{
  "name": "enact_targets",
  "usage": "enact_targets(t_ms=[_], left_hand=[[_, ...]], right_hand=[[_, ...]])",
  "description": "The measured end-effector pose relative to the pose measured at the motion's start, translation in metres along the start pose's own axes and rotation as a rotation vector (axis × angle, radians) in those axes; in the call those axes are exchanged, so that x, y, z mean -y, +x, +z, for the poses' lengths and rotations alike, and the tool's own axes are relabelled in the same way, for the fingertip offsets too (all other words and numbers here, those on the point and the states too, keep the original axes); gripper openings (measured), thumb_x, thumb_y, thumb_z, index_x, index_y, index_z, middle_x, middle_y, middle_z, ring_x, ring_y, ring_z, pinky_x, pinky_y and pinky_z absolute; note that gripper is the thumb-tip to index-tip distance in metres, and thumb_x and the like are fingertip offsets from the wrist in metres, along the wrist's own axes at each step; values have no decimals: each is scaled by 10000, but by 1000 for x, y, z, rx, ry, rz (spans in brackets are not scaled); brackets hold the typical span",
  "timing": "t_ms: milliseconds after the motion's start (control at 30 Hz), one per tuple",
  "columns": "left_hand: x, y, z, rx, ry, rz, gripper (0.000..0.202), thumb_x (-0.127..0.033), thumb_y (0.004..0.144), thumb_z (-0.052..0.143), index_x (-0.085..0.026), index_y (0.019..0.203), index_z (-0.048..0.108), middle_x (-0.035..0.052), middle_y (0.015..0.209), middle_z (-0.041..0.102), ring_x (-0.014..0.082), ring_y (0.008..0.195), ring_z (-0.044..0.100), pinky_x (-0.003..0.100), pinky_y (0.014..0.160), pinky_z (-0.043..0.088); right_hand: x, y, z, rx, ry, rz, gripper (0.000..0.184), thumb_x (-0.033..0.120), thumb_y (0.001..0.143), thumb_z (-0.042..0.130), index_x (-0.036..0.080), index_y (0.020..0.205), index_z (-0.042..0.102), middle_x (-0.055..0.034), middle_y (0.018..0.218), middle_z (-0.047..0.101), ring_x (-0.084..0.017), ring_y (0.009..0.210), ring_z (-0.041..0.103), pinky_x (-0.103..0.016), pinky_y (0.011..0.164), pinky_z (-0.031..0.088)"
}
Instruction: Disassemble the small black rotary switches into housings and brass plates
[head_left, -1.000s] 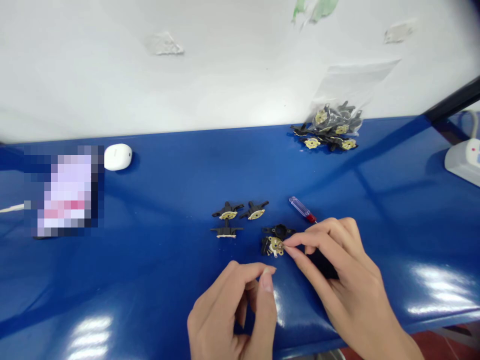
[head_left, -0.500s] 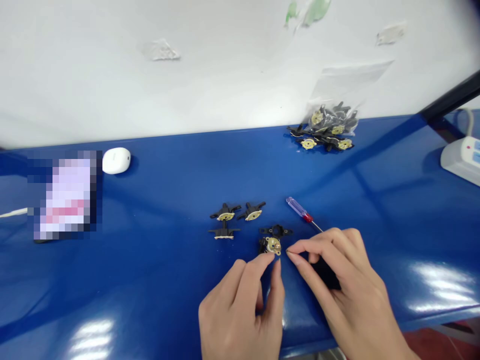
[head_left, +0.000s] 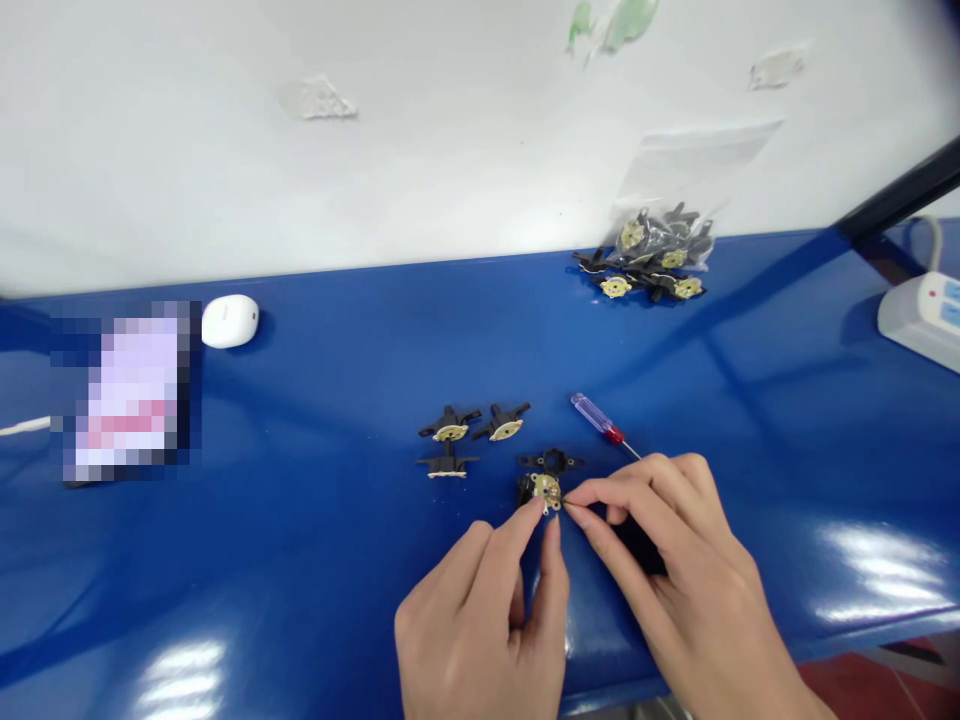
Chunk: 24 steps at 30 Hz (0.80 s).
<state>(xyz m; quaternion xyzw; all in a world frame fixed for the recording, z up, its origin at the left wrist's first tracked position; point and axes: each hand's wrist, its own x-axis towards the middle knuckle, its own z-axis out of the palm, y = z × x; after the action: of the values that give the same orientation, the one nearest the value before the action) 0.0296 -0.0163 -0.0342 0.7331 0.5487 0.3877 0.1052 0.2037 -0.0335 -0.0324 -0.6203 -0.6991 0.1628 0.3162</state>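
A small black part with a round brass-coloured plate (head_left: 546,489) rests on the blue table in front of me. My left hand (head_left: 484,610) grips its near edge between thumb and index finger. At its right edge, my right hand (head_left: 667,560) is closed in a pinch; a tiny dark thing shows at the fingertips, too small to name. Just behind the plate lies a flat black bracket with a ring in its middle (head_left: 553,461). A screwdriver (head_left: 598,416) with a clear and red handle points its shaft towards my right hand, whose knuckles hide its tip.
Several similar black parts with plates (head_left: 449,432) sit left of my hands. More lie at the wall beside a clear plastic bag (head_left: 675,235). A blurred-out phone-like object (head_left: 131,390) and a white case (head_left: 230,321) are at left, a white power strip (head_left: 926,315) at right.
My right hand has moved slightly left, bringing its pinched fingertips up to the plate's edge. My left index fingertip sits a little higher on the plate.
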Motion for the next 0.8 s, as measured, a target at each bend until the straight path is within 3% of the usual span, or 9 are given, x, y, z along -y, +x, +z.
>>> enact_targets(t_ms=[800], left_hand=[[-2,1,-1,-16,-5,-32,133,-150,1073,771,-229,1119,869,-122,584,483,88,420,437,221,563,511]], right_hand=[[1,6,2,-39,-23,-56,127,211,1204,585,247,1192,706,-50,1070,662,-232,1045,553,-355,894,522]])
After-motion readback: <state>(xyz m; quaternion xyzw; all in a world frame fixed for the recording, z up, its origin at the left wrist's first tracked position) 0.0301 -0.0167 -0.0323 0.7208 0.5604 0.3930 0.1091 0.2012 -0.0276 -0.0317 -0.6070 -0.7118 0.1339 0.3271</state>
